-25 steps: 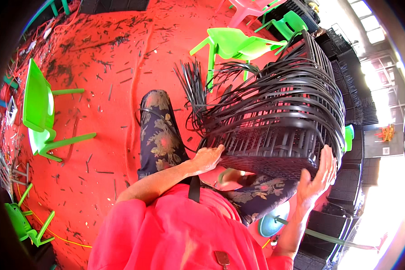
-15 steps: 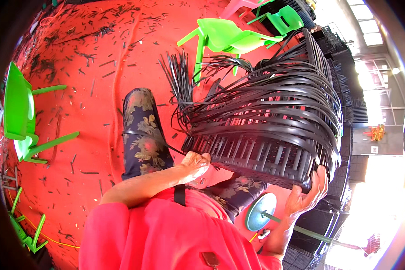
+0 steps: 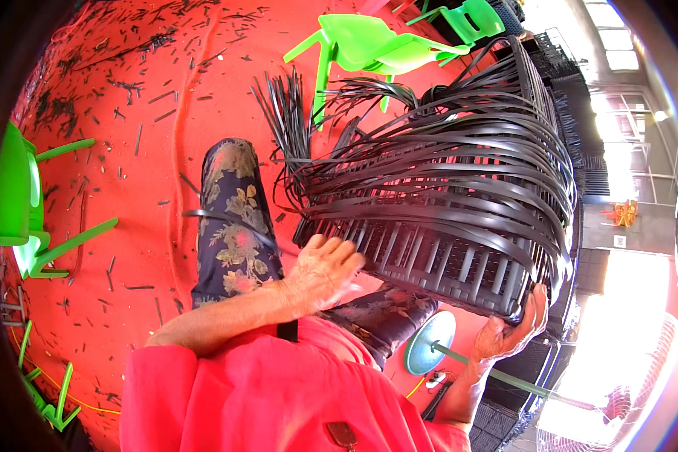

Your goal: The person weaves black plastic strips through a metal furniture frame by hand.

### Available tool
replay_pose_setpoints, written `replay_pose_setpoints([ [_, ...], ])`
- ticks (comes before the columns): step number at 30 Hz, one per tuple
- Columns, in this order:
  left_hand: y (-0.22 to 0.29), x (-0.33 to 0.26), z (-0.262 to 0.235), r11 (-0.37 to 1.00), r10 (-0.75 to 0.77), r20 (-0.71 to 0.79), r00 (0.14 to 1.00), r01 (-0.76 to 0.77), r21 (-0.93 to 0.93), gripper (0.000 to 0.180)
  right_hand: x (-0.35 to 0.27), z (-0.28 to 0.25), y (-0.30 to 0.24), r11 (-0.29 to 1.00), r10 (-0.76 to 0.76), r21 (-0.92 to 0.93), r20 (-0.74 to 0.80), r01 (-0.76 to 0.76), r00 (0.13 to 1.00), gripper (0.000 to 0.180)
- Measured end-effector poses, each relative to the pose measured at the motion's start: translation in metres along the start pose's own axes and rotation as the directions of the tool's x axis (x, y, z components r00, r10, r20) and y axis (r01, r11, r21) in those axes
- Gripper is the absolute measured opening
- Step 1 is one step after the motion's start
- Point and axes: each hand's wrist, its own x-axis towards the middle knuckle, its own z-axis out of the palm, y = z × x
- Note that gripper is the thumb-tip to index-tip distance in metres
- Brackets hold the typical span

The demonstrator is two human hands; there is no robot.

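A large black basket (image 3: 444,203), woven from flat plastic strips, rests tilted across my lap with its base toward me. Loose strip ends (image 3: 286,113) fan out from its far left side. My left hand (image 3: 325,271) lies on the near left edge of the base, fingers curled over it. My right hand (image 3: 514,331) grips the lower right corner of the basket from beneath. My legs in dark floral trousers (image 3: 233,218) stretch out under the basket.
The floor is a red mat (image 3: 128,173) littered with short black strip offcuts. A green plastic chair (image 3: 369,45) stands beyond the basket, another green chair (image 3: 22,203) at the left. Stacked black baskets (image 3: 572,98) line the right. A teal fan base (image 3: 429,343) sits by my right knee.
The basket has turned and swung closer, filling more of the view. My right hand slid down to its lower right corner; my left hand stayed on the near edge.
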Motion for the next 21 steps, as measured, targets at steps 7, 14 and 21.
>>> replay_pose_setpoints([
  [7, 0.042, 0.057, -0.017, 0.717, -0.070, -0.329, 0.942, -0.182, -0.673, 0.040, 0.014, -0.013, -0.015, 0.987, 0.025, 0.157, 0.006, -0.026, 1.000, 0.053],
  [14, 0.055, 0.072, -0.008, 0.648, -0.106, -0.236, 0.966, -0.113, -0.754, 0.034, 0.068, -0.033, -0.032, 0.994, -0.101, 0.069, 0.321, 0.083, 0.942, 0.040],
  [21, 0.068, 0.092, 0.007, 0.646, -0.041, -0.220, 0.975, -0.142, -0.750, 0.035, 0.069, -0.053, -0.012, 0.999, -0.030, 0.041, 0.441, 0.014, 0.897, 0.044],
])
